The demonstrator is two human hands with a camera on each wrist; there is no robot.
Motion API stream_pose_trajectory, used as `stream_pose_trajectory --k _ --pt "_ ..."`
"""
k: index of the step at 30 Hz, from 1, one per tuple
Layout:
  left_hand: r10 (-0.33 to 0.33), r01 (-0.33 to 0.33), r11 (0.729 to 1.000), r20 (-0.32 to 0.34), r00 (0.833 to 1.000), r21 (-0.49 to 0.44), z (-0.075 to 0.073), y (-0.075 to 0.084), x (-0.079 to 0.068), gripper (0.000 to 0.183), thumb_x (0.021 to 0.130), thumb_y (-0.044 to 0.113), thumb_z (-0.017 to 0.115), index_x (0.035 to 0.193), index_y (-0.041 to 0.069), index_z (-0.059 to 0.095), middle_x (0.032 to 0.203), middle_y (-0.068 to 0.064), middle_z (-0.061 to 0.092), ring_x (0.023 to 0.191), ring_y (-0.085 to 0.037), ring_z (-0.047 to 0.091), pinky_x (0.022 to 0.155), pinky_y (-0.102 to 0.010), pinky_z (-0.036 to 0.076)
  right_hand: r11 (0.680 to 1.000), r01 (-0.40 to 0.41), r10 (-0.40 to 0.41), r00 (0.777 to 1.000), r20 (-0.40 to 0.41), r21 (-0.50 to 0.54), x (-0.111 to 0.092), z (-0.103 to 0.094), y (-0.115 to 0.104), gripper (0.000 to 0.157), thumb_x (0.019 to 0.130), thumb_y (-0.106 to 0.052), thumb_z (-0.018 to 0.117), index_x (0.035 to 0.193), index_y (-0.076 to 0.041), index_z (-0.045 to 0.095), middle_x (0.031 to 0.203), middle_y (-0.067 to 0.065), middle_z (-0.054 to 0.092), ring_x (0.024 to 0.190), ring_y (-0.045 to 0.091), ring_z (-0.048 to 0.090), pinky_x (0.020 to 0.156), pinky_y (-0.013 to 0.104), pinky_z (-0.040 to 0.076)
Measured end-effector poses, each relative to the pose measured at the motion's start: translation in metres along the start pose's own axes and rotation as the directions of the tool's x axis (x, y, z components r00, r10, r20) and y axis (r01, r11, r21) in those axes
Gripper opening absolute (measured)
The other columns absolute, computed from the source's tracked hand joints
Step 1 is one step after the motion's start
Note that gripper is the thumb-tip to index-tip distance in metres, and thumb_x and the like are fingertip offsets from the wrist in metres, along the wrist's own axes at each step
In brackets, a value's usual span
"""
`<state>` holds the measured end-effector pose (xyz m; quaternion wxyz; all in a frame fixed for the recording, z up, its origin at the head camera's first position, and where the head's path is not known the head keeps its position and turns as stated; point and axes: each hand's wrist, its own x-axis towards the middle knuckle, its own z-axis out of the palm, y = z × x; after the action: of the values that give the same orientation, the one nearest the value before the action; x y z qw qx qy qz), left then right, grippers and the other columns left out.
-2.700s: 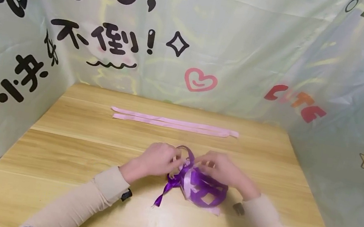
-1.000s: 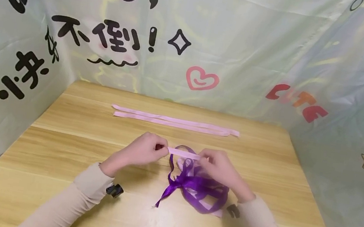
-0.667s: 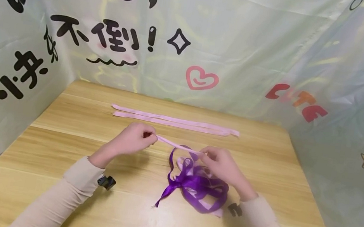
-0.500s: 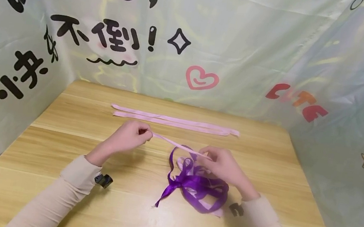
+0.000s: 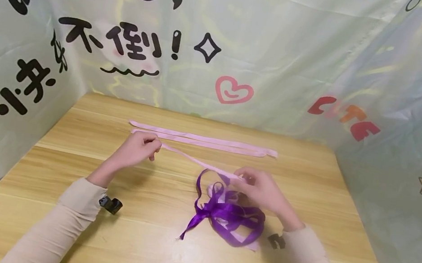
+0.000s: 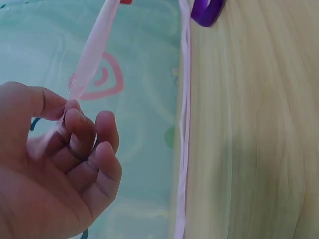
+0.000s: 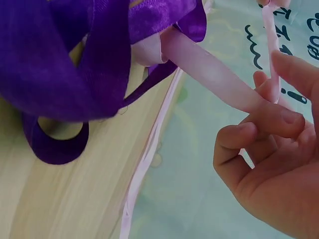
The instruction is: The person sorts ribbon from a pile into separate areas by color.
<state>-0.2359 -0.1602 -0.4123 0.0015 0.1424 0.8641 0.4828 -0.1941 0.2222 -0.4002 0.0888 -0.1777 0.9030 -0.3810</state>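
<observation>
A pink ribbon [image 5: 194, 160] stretches above the table between my two hands. My left hand [image 5: 135, 151] pinches its end between thumb and index finger, the other fingers loosely bent, as the left wrist view shows. My right hand [image 5: 261, 191] has bent fingers around the same ribbon, which in the right wrist view [image 7: 214, 74] runs from the bundle over the fingers and on past the thumb. Below and beside the right hand lies a bundle of purple ribbon [image 5: 238, 210], knotted at its left with a short tail, with more pink loops among the purple.
Two pink ribbon strips [image 5: 201, 141] lie side by side along the back of the wooden table [image 5: 145, 244]. A printed cloth [image 5: 279, 55] hangs around the table's back and sides. A small black device [image 5: 111, 205] sits at the left wrist.
Both hands were at the purple bundle at first. My left hand has moved left and away with the pink ribbon's end, lengthening the span; my right hand has stayed near the bundle.
</observation>
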Motion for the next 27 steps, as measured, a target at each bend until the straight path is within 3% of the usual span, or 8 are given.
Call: stream_pose_trajectory --k 4,7,11,14,18,21,27 --pt "-0.016 0.016 1.000 -0.061 0.998 0.006 -0.007 -0.006 0.001 0.025 0.103 0.019 0.057 0.086 0.009 0.072 0.066 -0.006 0.065 0.060 -0.033 0.060 0.050 -0.026 0.033 1.000 -0.007 0.007 1.000 -0.021 0.001 -0.001 -0.003 0.001 0.027 0.098 -0.027 0.075 0.118 -0.009 0.074 0.089 0.010 0.075 0.059 0.020 0.061 0.051 0.033 0.053" --pt "-0.025 0.026 1.000 -0.089 0.996 0.007 -0.011 -0.008 0.000 0.024 0.104 0.022 0.060 0.094 0.008 0.076 0.066 -0.004 0.064 0.060 -0.028 0.060 0.050 -0.027 0.034 1.000 0.004 -0.005 0.999 -0.049 -0.013 -0.001 -0.006 0.003 0.023 0.100 -0.030 0.072 0.115 -0.012 0.075 0.090 0.007 0.074 0.067 0.016 0.062 0.061 0.031 0.054" --pt "-0.043 0.045 0.999 -0.125 0.991 0.010 -0.016 -0.008 -0.002 0.027 0.102 0.022 0.061 0.084 0.005 0.072 0.064 -0.005 0.064 0.049 -0.011 0.041 0.049 -0.025 0.030 1.000 0.031 -0.031 0.997 -0.075 0.005 0.001 -0.009 0.004 0.023 0.105 -0.030 0.065 0.114 -0.011 0.075 0.090 0.004 0.076 0.084 0.017 0.071 0.082 0.039 0.056" --pt "-0.048 0.049 0.999 -0.138 0.989 0.005 -0.019 -0.008 -0.003 0.029 0.099 0.019 0.061 0.076 0.003 0.066 0.064 -0.008 0.064 0.048 -0.008 0.033 0.050 -0.025 0.029 0.999 0.051 -0.052 0.993 -0.102 -0.012 0.002 -0.011 0.004 0.024 0.105 -0.027 0.064 0.116 -0.009 0.075 0.092 0.003 0.078 0.091 0.021 0.073 0.089 0.045 0.056" --pt "-0.046 0.046 0.999 -0.145 0.988 -0.003 -0.024 -0.010 -0.003 0.026 0.096 0.015 0.060 0.074 0.001 0.064 0.065 -0.009 0.065 0.049 -0.007 0.034 0.051 -0.026 0.030 0.994 0.063 -0.077 0.986 -0.149 -0.093 0.006 -0.012 0.005 0.022 0.102 -0.018 0.065 0.116 -0.004 0.076 0.098 0.010 0.079 0.070 0.013 0.063 0.068 0.033 0.055" --pt "-0.046 0.047 0.999 -0.159 0.986 0.002 -0.028 -0.012 -0.002 0.026 0.096 0.015 0.059 0.073 0.002 0.062 0.066 -0.007 0.066 0.050 -0.009 0.036 0.052 -0.027 0.031 0.985 0.069 -0.099 0.977 -0.190 -0.156 0.009 -0.012 0.011 0.022 0.098 -0.011 0.065 0.113 0.000 0.076 0.099 0.015 0.077 0.053 0.007 0.043 0.048 0.024 0.039" --pt "-0.073 0.075 0.997 -0.220 0.973 0.002 -0.039 -0.021 -0.002 0.029 0.095 0.015 0.060 0.067 0.009 0.055 0.063 -0.001 0.065 0.052 -0.014 0.044 0.050 -0.028 0.032 0.983 0.010 -0.053 0.972 -0.230 -0.186 0.011 -0.020 0.025 0.022 0.097 -0.012 0.063 0.111 -0.002 0.077 0.092 0.013 0.075 0.049 0.006 0.038 0.043 0.024 0.035"
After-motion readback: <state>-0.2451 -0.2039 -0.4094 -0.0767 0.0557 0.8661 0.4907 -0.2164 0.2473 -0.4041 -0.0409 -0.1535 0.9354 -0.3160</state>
